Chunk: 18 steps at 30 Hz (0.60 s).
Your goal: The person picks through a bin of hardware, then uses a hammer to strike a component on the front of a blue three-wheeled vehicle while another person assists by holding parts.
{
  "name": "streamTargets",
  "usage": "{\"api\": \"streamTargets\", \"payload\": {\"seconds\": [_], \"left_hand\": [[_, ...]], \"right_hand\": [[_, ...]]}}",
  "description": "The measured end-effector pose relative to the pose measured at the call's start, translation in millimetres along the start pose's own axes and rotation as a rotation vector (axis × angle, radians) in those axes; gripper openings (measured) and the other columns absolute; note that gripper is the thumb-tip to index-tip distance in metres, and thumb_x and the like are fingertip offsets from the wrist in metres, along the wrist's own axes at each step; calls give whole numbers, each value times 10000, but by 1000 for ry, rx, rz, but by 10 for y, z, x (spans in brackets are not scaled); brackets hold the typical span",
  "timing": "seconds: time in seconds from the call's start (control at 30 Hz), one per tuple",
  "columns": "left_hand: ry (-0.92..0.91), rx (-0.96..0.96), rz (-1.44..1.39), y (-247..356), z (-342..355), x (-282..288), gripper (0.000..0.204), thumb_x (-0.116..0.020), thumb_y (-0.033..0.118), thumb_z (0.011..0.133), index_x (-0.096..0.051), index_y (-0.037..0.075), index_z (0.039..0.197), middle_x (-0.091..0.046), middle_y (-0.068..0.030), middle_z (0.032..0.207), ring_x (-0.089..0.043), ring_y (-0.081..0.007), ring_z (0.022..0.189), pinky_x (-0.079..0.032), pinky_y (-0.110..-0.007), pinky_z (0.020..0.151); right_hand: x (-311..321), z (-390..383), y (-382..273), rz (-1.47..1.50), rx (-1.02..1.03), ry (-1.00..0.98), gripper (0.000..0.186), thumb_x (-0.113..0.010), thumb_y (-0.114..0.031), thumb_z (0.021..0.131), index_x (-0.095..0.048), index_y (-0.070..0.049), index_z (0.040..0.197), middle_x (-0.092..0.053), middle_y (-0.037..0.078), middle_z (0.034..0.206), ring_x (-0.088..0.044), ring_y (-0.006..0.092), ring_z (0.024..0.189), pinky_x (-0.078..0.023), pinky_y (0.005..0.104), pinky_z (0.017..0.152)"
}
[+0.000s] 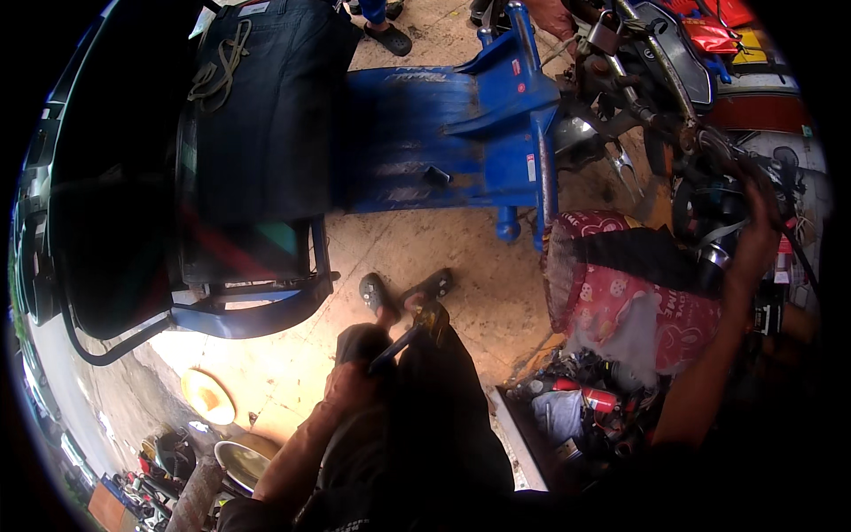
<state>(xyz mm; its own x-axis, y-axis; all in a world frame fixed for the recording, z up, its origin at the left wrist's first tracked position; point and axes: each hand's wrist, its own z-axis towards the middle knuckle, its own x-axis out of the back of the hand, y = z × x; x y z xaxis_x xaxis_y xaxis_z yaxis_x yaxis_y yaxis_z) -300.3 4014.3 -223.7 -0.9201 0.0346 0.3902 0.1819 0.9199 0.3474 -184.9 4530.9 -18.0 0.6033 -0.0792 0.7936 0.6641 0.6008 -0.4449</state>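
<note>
My left hand (353,387) is closed around the dark blue handle of a tool (399,348), held above my lap. The tool's far end looks yellowish, and its kind cannot be made out. My right arm stretches far to the right, where my right hand (759,217) reaches in among dark, cluttered mechanical parts (709,191). Its fingers are lost in shadow. A rusty handlebar (660,53) with a padlock (605,35) lies beyond it. Just nearer is a red patterned padded cover (612,293) with a dark strip across it.
A blue vehicle floor panel (408,133) spans the upper middle, beside a seat draped with dark drawstring trousers (266,115). Below right sits a bin of loose parts (585,408). Two round basins (208,396) stand lower left. Another person's shoe (388,39) and hand (551,18) show at the top.
</note>
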Motion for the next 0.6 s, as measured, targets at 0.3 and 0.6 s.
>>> {"api": "streamTargets", "payload": {"seconds": [0.3,0.6], "left_hand": [[37,25,-13,162,417,-15,376,-663,410,759,-678,58,890,-662,-200,830,-642,-368,808,-508,-448,720],[-125,153,59,-244,622,-95,344,-592,387,801,-663,52,826,-653,-214,872,-623,-403,861,-492,-469,757]], "right_hand": [[180,265,133,789,-294,-10,428,-317,-185,954,-473,35,1285,-552,138,1255,-476,220,1217,-290,320,1074],[-231,13,-721,131,-277,86,473,-441,-257,916,-472,124,1194,-583,260,1092,-543,321,1050,-429,399,932]]}}
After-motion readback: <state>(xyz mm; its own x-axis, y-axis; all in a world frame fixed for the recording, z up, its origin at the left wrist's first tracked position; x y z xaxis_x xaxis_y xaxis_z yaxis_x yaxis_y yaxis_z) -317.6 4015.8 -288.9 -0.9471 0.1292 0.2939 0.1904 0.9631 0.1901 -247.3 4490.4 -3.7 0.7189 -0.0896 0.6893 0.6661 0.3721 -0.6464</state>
